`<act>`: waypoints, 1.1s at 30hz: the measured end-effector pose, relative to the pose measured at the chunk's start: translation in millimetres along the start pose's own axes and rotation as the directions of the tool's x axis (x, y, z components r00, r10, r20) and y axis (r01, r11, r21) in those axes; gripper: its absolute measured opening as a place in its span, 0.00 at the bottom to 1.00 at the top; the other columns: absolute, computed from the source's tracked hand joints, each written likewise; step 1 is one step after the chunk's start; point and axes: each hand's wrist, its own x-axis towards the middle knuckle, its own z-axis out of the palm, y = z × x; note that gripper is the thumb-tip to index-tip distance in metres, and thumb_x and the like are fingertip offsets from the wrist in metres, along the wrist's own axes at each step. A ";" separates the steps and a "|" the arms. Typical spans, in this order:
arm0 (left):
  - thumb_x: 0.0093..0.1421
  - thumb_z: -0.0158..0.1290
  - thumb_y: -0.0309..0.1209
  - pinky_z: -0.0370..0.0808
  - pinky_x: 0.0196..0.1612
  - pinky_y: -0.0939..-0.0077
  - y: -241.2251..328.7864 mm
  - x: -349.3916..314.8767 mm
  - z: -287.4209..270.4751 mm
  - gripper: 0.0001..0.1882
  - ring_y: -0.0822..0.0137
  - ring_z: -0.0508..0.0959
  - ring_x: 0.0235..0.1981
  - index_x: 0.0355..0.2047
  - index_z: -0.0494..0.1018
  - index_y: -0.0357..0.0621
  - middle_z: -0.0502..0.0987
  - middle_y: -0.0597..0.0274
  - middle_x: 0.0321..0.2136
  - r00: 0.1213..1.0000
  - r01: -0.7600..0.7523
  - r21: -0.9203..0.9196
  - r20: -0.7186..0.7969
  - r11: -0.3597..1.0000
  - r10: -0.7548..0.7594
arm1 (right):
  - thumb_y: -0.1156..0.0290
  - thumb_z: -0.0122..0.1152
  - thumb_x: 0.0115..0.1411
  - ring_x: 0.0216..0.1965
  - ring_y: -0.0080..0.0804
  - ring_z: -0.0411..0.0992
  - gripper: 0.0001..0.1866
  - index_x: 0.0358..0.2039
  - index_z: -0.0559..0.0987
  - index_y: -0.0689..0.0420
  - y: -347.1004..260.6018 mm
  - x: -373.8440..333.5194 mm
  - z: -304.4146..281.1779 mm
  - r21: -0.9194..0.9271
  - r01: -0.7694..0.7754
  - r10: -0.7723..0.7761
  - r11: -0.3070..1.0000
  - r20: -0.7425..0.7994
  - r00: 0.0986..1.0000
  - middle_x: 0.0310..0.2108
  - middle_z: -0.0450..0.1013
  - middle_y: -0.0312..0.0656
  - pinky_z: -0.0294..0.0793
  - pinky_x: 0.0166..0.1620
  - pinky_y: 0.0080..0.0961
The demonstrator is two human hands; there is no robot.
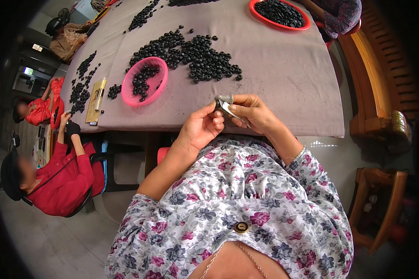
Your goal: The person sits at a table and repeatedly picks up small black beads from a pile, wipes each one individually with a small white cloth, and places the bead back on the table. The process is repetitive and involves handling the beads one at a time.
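Both my hands meet just off the near edge of the cloth-covered table (pixel 284 100). Pinched in the fingers of my left hand (pixel 199 128) is a small black bead (pixel 218 105), partly hidden by the fingertips. My right hand (pixel 258 115) is closed on a slim white tool (pixel 226 107), its tip against the bead; its exact kind I cannot make out. A grey cover (pixel 226 98) wraps a fingertip of my right hand. Beyond my hands lies a wide pile of black beads (pixel 209 60), several showing a hole. A pink basket (pixel 159 95) with beads inside stands left of the pile.
A yellow packet (pixel 96 100) lies at the table's left edge beside a smaller bead pile (pixel 80 95). At the far right stands a red tray (pixel 300 27) filled with dark pieces. A person in red (pixel 65 181) sits at my left. Wooden furniture (pixel 372 88) borders the right.
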 end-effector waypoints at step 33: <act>0.61 0.55 0.35 0.70 0.28 0.81 1.1 -4.2 7.5 0.09 0.73 0.71 0.24 0.35 0.72 0.43 0.71 0.68 0.23 0.999 -0.005 0.039 -0.034 0.999 0.006 | 0.72 0.56 0.63 0.19 0.15 0.66 0.17 0.51 0.74 0.64 -3.4 -4.1 6.9 -0.094 0.044 -0.041 0.995 0.035 0.999 0.26 0.72 0.34 0.59 0.18 0.10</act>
